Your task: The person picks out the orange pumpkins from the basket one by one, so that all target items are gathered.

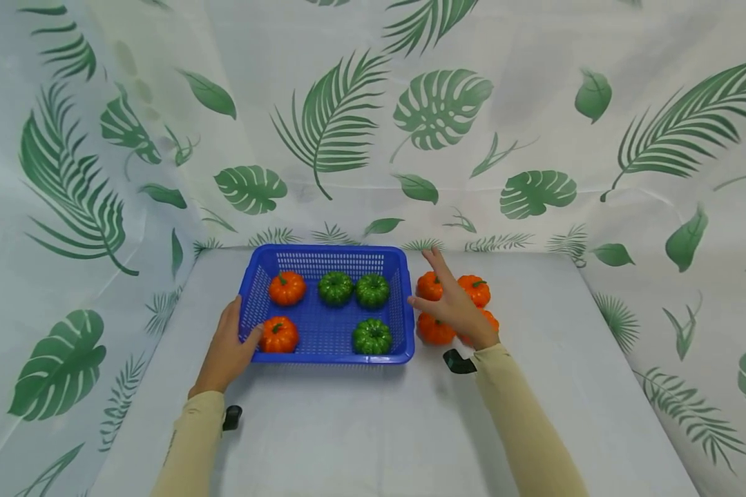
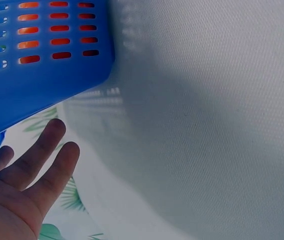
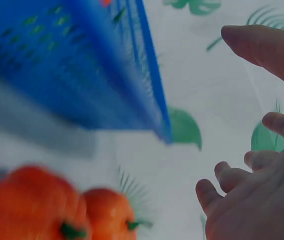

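Observation:
A blue plastic basket point(image 1: 332, 358) holds two small orange pumpkins point(image 1: 287, 288) on its left side and three green pumpkins point(image 1: 372, 337) toward the middle and right. At the basket's left end is my left hand point(image 1: 226, 352), its thumb by the near-left rim. The left wrist view shows its fingers point(image 2: 56, 172) extended beside the basket wall. My right hand point(image 1: 456, 304) is spread, thumb toward the basket's right rim, above several orange pumpkins point(image 1: 474, 290) that it partly hides. It holds nothing; in the right wrist view a gap separates its fingers from the basket.
The white table point(image 1: 323, 435) carries the basket near its back edge, with the loose orange pumpkins just to the right. Leaf-printed sheeting point(image 1: 348, 152) rises behind and along both sides. Dark wrist-camera pieces point(image 1: 458, 362) stick out beside the sleeves.

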Tool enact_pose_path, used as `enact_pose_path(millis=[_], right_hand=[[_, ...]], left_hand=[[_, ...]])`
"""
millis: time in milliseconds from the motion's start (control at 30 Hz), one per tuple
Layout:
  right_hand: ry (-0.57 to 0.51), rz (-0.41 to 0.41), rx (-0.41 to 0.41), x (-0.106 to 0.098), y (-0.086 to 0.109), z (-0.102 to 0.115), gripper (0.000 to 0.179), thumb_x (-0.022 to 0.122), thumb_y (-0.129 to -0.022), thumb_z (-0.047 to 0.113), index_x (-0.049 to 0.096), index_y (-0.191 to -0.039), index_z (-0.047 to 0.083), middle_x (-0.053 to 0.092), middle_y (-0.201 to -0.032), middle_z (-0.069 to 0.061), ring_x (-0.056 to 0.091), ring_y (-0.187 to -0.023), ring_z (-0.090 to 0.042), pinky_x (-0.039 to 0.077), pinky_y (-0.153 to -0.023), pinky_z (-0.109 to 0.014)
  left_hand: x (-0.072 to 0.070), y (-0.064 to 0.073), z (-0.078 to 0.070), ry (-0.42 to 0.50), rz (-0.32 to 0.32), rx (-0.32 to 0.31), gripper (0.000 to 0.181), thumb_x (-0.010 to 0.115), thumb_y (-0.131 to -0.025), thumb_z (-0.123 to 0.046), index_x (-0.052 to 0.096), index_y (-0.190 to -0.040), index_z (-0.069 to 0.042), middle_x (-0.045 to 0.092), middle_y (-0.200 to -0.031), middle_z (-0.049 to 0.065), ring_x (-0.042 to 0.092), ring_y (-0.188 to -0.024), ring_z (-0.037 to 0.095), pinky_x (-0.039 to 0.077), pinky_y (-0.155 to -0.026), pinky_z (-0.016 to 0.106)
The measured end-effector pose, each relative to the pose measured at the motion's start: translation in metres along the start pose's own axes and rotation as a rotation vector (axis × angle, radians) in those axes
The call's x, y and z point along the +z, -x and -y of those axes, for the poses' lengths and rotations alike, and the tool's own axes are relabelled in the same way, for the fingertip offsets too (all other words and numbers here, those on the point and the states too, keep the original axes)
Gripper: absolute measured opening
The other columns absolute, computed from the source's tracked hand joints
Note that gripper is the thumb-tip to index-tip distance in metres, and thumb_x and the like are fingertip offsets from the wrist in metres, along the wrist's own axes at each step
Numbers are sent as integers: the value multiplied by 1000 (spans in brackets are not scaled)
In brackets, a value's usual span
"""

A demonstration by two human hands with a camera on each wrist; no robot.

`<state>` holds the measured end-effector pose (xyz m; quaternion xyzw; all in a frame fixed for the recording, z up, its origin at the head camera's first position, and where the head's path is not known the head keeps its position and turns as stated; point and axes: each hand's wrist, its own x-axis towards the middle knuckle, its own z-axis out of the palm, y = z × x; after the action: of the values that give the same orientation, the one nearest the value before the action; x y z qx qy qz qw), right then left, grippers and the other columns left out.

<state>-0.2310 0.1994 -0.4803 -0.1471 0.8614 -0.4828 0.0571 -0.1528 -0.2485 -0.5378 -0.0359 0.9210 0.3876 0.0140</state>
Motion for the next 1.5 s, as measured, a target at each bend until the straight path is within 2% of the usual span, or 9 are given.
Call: enact_pose_path(millis=[67,200,267,500,767,1033,1233,1333,1500], right_hand=[[-6,21,-32,6,-6,9,99,79,-99,33,14,-174,36,-6,-180,2,4,-164,-36,14,-121,-77],[15,48,-129,19,-18,21,98,78,-99,31,15,-174,28,-2,-180,-3,9,-163,-38,19,-122,-73],[-1,64,-152,25,-23,25,98,78,-100,29,15,-174,27,-1,-180,-1,10,-163,-38,20,-122,-73],[-28,102,-158,47,-38,39,98,77,-98,34,14,-174,33,1,-180,1,12,-163,-35,18,-124,-70],[1,103,-176,77,-58,53,99,77,-97,38,17,-174,23,11,-179,-1,25,-161,-30,23,-128,-57],[-17,73,-186,115,-75,71,97,77,-99,34,18,-173,15,13,-179,-9,17,-163,-29,20,-129,-55],[-44,57,-184,149,-88,83,92,76,-101,32,22,-171,8,12,-178,-12,18,-163,-32,21,-129,-55],[-55,59,-168,164,-94,87,90,75,-102,32,23,-170,5,15,-178,-14,19,-162,-33,22,-129,-53],[-65,76,-106,180,-105,91,86,74,-102,34,27,-170,8,26,-175,-14,28,-159,-33,28,-127,-53]], left_hand=[[-1,0,0,1,1,-3,89,54,-111,-43,1,-173,-9,9,-177,23,20,-158,51,20,-123,68],[-2,0,0,2,-2,-1,88,54,-111,-43,1,-173,-9,9,-177,23,21,-157,51,20,-123,68],[-2,0,1,-2,-4,1,88,54,-111,-42,1,-173,-10,10,-177,22,21,-158,50,20,-123,68],[-2,-1,3,-13,-3,-2,87,55,-111,-39,2,-173,-10,10,-177,22,21,-158,50,20,-124,67],[-4,-2,1,-10,-6,1,87,54,-111,-41,2,-173,-10,10,-177,22,22,-157,51,21,-123,68],[-2,-4,6,1,-22,33,86,55,-111,-39,5,-173,-7,12,-176,23,23,-157,50,21,-124,67],[1,-4,9,7,-40,32,86,57,-110,-38,7,-173,-7,14,-176,23,24,-157,49,22,-124,66],[1,-5,10,15,-47,45,85,57,-110,-38,8,-173,-7,15,-176,22,24,-157,49,22,-124,66],[2,-5,9,6,-45,49,84,56,-110,-37,9,-173,-9,16,-176,22,25,-157,48,22,-125,65]])
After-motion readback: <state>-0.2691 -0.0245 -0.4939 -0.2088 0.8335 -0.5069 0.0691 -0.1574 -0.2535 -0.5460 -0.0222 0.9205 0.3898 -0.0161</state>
